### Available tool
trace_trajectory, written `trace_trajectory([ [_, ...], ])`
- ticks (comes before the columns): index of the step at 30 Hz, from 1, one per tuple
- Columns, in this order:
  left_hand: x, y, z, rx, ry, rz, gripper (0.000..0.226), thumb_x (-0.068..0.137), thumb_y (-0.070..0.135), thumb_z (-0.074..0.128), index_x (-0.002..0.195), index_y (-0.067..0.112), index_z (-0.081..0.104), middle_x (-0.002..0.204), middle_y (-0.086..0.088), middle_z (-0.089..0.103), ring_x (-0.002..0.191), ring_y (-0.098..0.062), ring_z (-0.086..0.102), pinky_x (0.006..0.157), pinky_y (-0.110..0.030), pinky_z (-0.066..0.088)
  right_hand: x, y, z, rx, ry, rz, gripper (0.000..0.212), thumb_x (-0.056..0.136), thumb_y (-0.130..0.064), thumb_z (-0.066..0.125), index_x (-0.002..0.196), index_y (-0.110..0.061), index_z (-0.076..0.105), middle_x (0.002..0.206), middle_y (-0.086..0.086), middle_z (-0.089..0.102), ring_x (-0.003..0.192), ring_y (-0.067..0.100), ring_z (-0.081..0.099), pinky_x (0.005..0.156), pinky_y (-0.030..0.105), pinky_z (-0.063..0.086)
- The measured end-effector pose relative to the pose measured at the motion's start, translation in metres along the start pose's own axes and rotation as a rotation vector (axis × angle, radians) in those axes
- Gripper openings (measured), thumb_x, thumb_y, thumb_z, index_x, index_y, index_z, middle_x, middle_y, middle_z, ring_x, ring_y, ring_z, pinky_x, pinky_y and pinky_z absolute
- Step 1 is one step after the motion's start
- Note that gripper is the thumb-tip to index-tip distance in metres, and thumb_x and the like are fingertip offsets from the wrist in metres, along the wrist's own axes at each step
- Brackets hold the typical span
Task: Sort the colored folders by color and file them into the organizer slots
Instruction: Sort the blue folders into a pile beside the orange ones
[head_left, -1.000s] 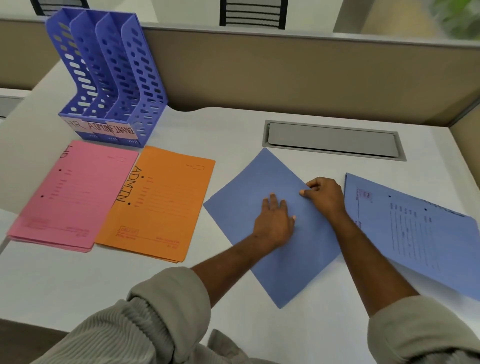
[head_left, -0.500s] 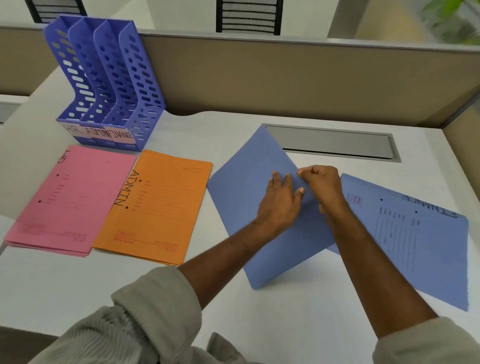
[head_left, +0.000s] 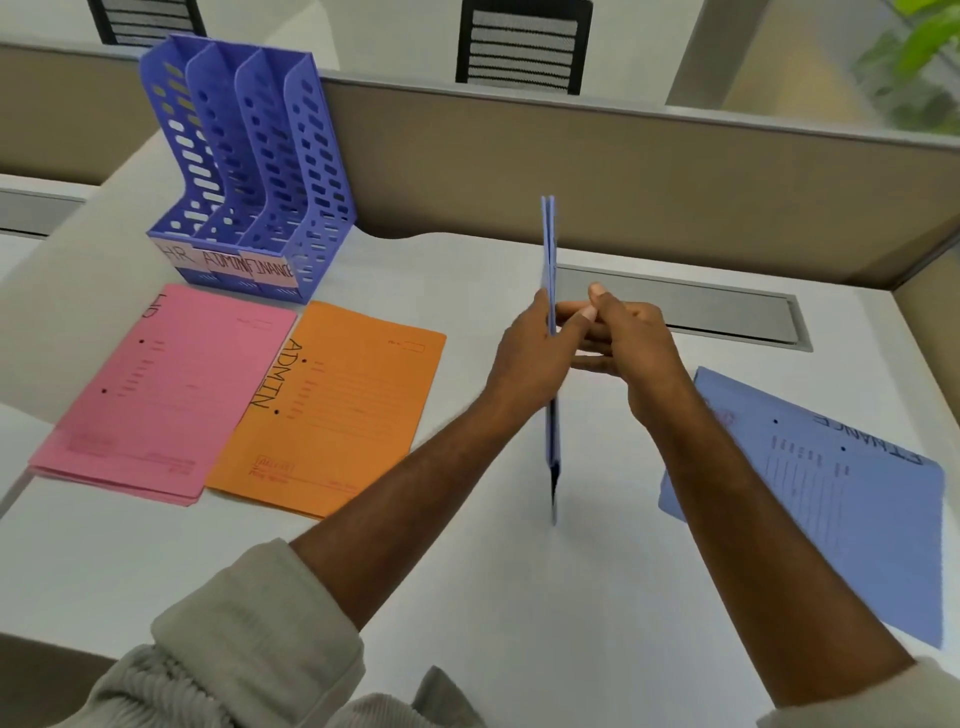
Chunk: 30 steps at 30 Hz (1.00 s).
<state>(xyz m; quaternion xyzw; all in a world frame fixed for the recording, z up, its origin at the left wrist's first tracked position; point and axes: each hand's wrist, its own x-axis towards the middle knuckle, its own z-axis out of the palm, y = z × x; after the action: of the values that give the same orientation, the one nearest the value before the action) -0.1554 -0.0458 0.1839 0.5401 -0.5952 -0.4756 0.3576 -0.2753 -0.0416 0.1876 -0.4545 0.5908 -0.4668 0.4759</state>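
**Blue folder held upright, edge-on, between both hands**

Organizer, a blue-violet perforated rack with three slots labelled HR, ADMIN and FINANCE, stands at the far left of the white desk. Just near of it lies a pink folder stack, flat, with an orange folder marked ADMIN beside it on the right, their edges touching or slightly overlapping.

At the middle, the left hand reaches forward from a rolled-up grey sleeve, forearm stretched diagonally up and right. Its palm presses flat against the left face of a blue folder, fingers pointing far. That folder stands vertical and is seen edge-on as a thin strip, its lower corner near or on the desk; whether it touches I cannot tell. The right hand meets it from the other side, thumb raised and fingers curled against the right face, so both hands are clamped together on the folder.

Right of the right forearm, another blue folder marked FINANCE lies flat on the desk. A grey cable hatch sits far of the hands.
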Motion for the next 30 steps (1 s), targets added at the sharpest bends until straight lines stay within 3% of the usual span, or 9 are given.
trace_trajectory([
  [4,-0.003,-0.018,-0.033,-0.115,0.069,0.055,0.033,0.101,0.015,0.053,0.133,0.012,0.060,0.120,-0.008,0.070,0.100,-0.026,0.070,0.087,-0.049,0.059,-0.003,0.002,0.021,-0.018,0.024,0.017,0.036,0.102,-0.042,0.049,0.109,-0.018,0.075,0.101,-0.001,0.078,0.090,0.012,0.075,0.076,0.027,0.061],
  [7,-0.003,-0.035,-0.050,-0.193,0.064,0.011,0.038,0.098,0.007,0.055,0.136,0.011,0.060,0.123,-0.009,0.070,0.099,-0.028,0.072,0.086,-0.050,0.060,-0.006,0.014,0.033,-0.041,0.042,0.025,0.020,0.100,-0.035,0.056,0.098,-0.029,0.074,0.099,-0.006,0.077,0.090,0.007,0.074,0.072,0.020,0.059],
  [10,-0.004,-0.049,-0.065,-0.292,0.066,-0.049,0.041,0.095,0.002,0.057,0.136,0.009,0.059,0.123,-0.010,0.070,0.099,-0.028,0.072,0.086,-0.042,0.060,-0.003,0.032,0.037,-0.132,0.126,0.016,0.013,0.097,-0.030,0.062,0.094,-0.028,0.075,0.094,-0.011,0.074,0.088,0.006,0.071,0.077,0.021,0.057],
  [14,-0.006,-0.067,-0.087,-0.417,0.035,-0.101,0.040,0.096,0.006,0.059,0.136,0.010,0.060,0.120,-0.008,0.071,0.092,-0.024,0.073,0.071,-0.028,0.060,0.001,0.064,0.024,-0.344,0.220,0.087,0.029,0.098,-0.026,0.061,0.124,-0.016,0.069,0.122,-0.001,0.068,0.108,0.013,0.062,0.098,0.033,0.050],
  [17,-0.006,-0.078,-0.101,-0.515,0.012,-0.141,0.038,0.095,0.006,0.060,0.133,0.012,0.063,0.116,-0.007,0.073,0.087,-0.023,0.073,0.068,-0.029,0.060,-0.001,0.084,0.013,-0.350,0.301,0.201,0.036,0.097,-0.024,0.062,0.132,-0.014,0.063,0.134,0.004,0.062,0.115,0.017,0.056,0.099,0.032,0.044],
  [20,-0.005,-0.089,-0.114,-0.583,0.000,-0.152,0.034,0.094,0.007,0.061,0.125,0.018,0.067,0.108,-0.004,0.076,0.079,-0.020,0.075,0.063,-0.029,0.059,-0.008,0.097,0.006,-0.230,0.384,0.359,0.041,0.096,-0.022,0.064,0.136,-0.013,0.057,0.136,0.005,0.056,0.117,0.023,0.055,0.097,0.036,0.044],
  [24,-0.003,-0.105,-0.125,-0.655,-0.019,-0.185,0.033,0.093,0.008,0.062,0.122,0.022,0.068,0.106,-0.003,0.077,0.084,-0.025,0.075,0.067,-0.034,0.061,-0.027,0.110,0.000,0.105,0.422,0.483,0.015,0.089,-0.020,0.071,0.102,-0.013,0.070,0.113,0.008,0.070,0.091,0.023,0.065,0.075,0.038,0.053],
  [28,-0.001,-0.121,-0.128,-0.648,-0.043,-0.208,0.034,0.091,0.005,0.063,0.123,0.018,0.067,0.105,-0.005,0.077,0.083,-0.025,0.075,0.065,-0.034,0.061,-0.041,0.121,-0.003,0.256,0.436,0.477,0.032,0.088,-0.009,0.069,0.119,-0.002,0.068,0.115,0.016,0.072,0.103,0.035,0.068,0.089,0.049,0.057],
  [30,-0.001,-0.128,-0.128,-0.646,-0.053,-0.228,0.035,0.090,0.001,0.063,0.122,0.016,0.067,0.106,-0.005,0.076,0.087,-0.027,0.075,0.070,-0.039,0.062,-0.044,0.122,-0.004,0.274,0.445,0.463,0.031,0.088,-0.007,0.069,0.120,-0.004,0.068,0.113,0.014,0.073,0.102,0.033,0.070,0.083,0.047,0.059],
])
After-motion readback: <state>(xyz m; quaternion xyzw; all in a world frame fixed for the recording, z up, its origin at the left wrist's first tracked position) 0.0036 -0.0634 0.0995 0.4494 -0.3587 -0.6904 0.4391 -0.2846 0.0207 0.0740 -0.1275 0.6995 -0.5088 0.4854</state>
